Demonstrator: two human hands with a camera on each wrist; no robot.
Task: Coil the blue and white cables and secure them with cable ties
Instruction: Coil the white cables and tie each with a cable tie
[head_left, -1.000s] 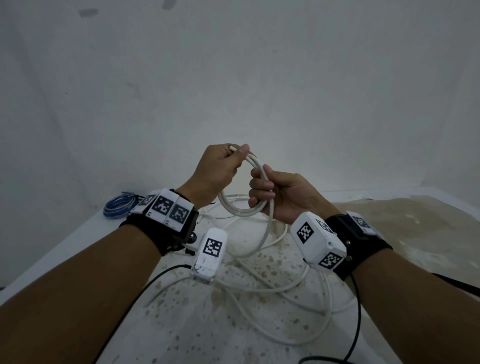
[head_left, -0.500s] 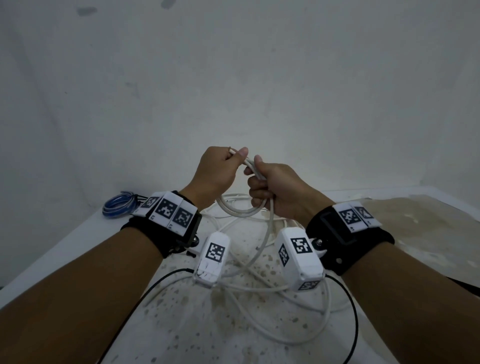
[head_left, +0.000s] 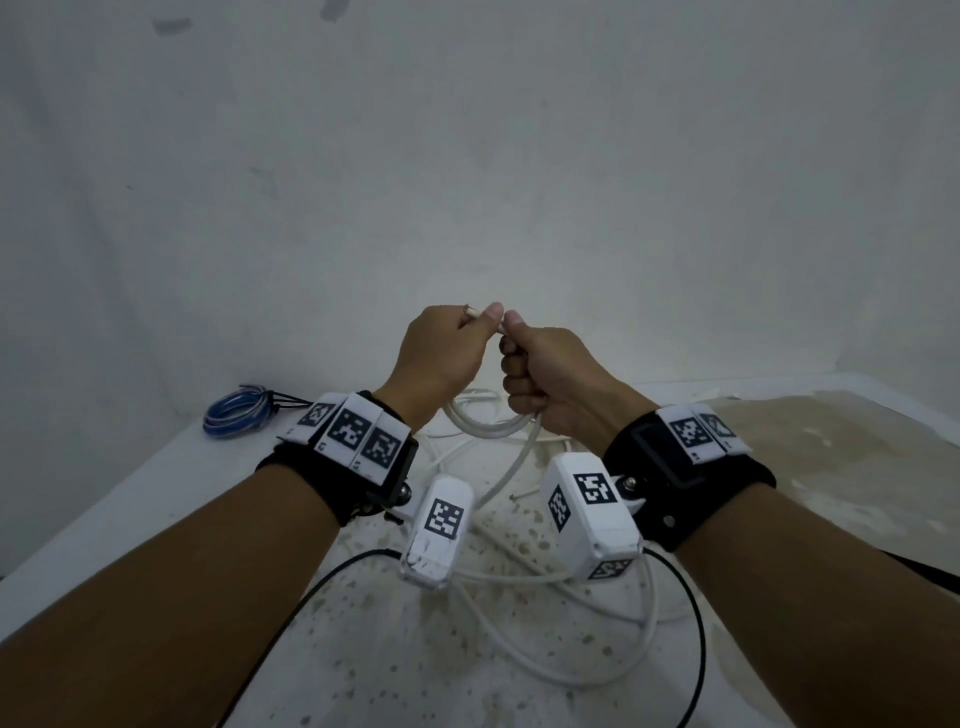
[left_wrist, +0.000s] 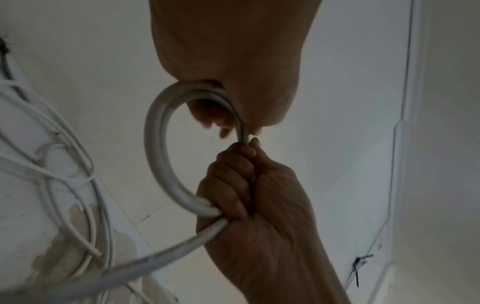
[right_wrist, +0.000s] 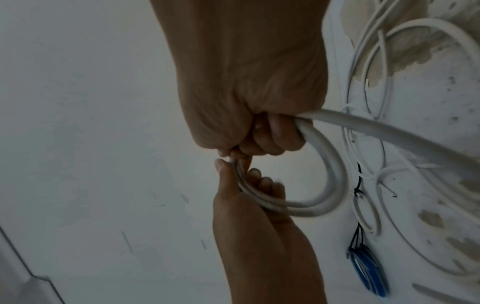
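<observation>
Both hands hold a small coil of the white cable (head_left: 488, 430) in the air above the table. My left hand (head_left: 470, 325) pinches the top of the coil between thumb and fingers. My right hand (head_left: 514, 358) sits knuckle to knuckle beside it, fingers curled round the same strands. In the left wrist view the white cable coil (left_wrist: 158, 148) shows two strands side by side, and a tail (left_wrist: 155, 259) runs from the right hand (left_wrist: 241, 176) down to the table. The blue cable (head_left: 236, 411), coiled and tied, lies at the table's far left.
Loose white cable (head_left: 597, 670) sprawls in wide loops on the stained white table (head_left: 130, 509) beneath my wrists. A black cable tie (left_wrist: 359, 267) lies apart on the table. A bare wall stands close behind, and a black wire (head_left: 696, 634) trails from my right wrist.
My right hand has rolled over and moved up and left against my left hand, bringing another turn of white cable into the coil. The left hand has stayed put.
</observation>
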